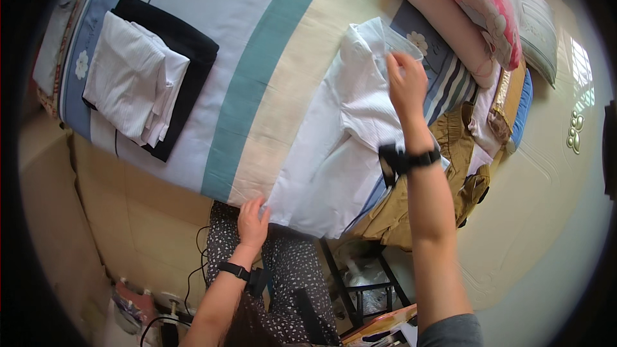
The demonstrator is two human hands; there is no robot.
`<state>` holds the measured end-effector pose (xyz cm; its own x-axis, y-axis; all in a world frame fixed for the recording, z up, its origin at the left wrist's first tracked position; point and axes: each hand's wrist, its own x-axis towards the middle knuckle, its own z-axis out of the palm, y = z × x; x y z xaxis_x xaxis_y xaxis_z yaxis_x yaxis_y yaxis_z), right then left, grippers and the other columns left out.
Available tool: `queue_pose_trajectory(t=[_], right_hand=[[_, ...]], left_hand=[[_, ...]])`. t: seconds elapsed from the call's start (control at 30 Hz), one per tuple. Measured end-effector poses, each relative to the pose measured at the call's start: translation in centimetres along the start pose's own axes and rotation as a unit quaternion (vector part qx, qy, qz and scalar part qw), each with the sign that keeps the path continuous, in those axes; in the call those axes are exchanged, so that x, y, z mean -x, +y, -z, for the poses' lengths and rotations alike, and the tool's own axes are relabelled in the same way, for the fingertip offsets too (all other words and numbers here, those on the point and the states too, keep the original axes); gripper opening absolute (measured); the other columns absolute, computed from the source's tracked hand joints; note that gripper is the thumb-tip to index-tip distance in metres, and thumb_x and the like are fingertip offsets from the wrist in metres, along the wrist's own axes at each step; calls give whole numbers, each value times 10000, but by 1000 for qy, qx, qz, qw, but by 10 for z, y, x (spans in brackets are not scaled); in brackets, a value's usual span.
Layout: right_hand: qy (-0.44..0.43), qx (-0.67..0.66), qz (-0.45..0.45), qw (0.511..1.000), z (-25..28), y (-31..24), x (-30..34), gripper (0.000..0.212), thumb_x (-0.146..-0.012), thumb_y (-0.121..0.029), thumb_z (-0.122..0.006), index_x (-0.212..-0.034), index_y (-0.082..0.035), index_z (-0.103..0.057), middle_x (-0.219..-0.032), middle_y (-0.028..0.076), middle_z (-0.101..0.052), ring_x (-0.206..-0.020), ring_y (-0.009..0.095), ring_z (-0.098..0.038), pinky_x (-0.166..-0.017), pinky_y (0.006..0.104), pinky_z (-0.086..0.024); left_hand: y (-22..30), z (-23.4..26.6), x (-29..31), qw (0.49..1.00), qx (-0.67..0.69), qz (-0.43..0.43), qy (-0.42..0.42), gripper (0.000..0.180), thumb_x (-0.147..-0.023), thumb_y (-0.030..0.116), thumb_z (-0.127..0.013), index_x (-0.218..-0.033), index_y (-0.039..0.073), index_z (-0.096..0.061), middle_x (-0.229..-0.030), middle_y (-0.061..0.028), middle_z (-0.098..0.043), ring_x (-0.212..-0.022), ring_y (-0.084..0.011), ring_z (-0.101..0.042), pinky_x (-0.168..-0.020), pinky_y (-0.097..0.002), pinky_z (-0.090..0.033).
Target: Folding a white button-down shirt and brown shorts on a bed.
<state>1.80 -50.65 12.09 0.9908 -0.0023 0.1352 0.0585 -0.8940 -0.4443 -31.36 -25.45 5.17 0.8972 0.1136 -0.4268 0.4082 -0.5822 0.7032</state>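
Note:
A white shirt (pixel 360 99) lies spread on the bed, its collar end far away and its lower edge at the near side of the bed. My right hand (pixel 409 87) is at the collar end, fingers curled down and closed on the cloth. At the bed's near edge, my left hand (pixel 254 226) pinches the left lower corner of the same shirt between thumb and fingers. The fingertips of both hands are partly hidden. Black straps go around both wrists.
A folded white garment (pixel 132 77) rests on folded black cloth (pixel 199 58) at the left of the striped bedspread (pixel 257 83). Brown trousers (pixel 453 148) lie right of the shirt, with pillows (pixel 463 19) beyond. Below the bed edge stands a black metal frame (pixel 350 295).

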Motion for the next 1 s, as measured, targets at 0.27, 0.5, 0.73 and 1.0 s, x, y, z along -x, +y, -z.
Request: queue_pose_trajectory(t=[0.27, 0.5, 0.73, 1.0], right_hand=[[-320, -125, -142, 928, -87, -25, -95, 227, -749, -189, -563, -767, 26, -633, -706, 90, -609, -603, 173, -527, -556, 321, -425], [-272, -211, -157, 926, -114, -16, -95, 240, -782, -202, -642, -901, 6, -638, -740, 28, -604, -639, 119, -539, -589, 271, -440], [-331, -174, -134, 918, -89, -11, -77, 489, -692, -191, -687, -1132, -39, -540, -832, 99, -615, -718, 179, -581, -614, 302, -469], [10, -99, -34, 994, -8, 27, 81, 119, -756, 27, -563, -861, -20, -594, -806, 116, -606, -745, 223, -591, -687, 297, -459]], left_hand=[[-18, -9, 15, 991, 80, 86, -59, 170, -792, 163, -600, -754, -2, -623, -691, -169, -572, -671, -339, -543, -620, -406, -422], [-31, -4, 5, 951, 205, 198, -120, 209, -779, 156, -646, -797, -48, -605, -641, -140, -590, -547, -143, -519, -525, -311, -413], [-52, 4, 18, 947, 173, 227, -150, 231, -733, 164, -695, -852, -23, -629, -713, -129, -641, -634, -191, -604, -612, -296, -473], [-24, 58, -24, 989, 99, 100, 41, 88, -794, 6, -564, -869, -2, -609, -793, -98, -577, -725, -206, -562, -636, -285, -458]])
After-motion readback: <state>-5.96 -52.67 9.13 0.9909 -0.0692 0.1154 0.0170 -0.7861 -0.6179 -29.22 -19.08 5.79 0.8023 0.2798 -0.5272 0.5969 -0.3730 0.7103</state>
